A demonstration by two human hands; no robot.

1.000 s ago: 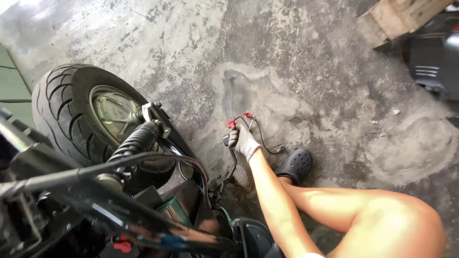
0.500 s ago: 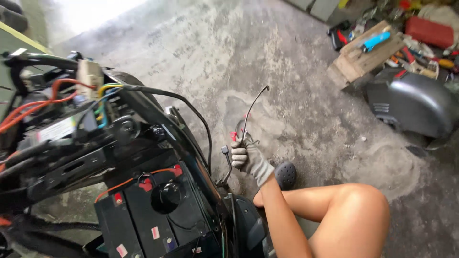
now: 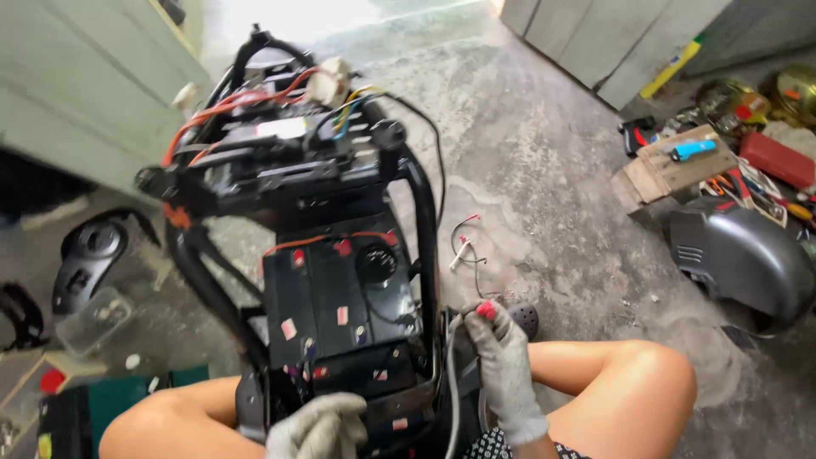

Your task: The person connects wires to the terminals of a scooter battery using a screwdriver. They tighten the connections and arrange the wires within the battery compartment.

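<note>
Head view: my gloved right hand (image 3: pixel 503 361) is pinching a red-tipped cable (image 3: pixel 450 374) beside the stripped scooter frame (image 3: pixel 416 212); my left hand (image 3: pixel 319 425), fingers curled loosely, is resting at the black battery case (image 3: pixel 336 297). Risk: tugging could be straining the connector or snagging the loose orange wiring (image 3: pixel 229 110) beyond both hands.

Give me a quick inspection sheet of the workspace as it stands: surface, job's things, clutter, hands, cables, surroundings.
Surface: bare concrete floor, stained and dusty.
Job's things: stripped scooter frame with wiring exposed; black box with small stickers sits in it.
Clutter: wooden block with a blue tool, red case, grey body panel, clear plastic tub at left.
Hands: both gloved; right hand pinches a red-tipped lead; left hand rests at the frame's lower edge, closed, contents not visible.
Cables: orange wires across the frame top; loose wire bundle lying on the floor.
Surroundings: green wall at left, pale panels behind.
</note>
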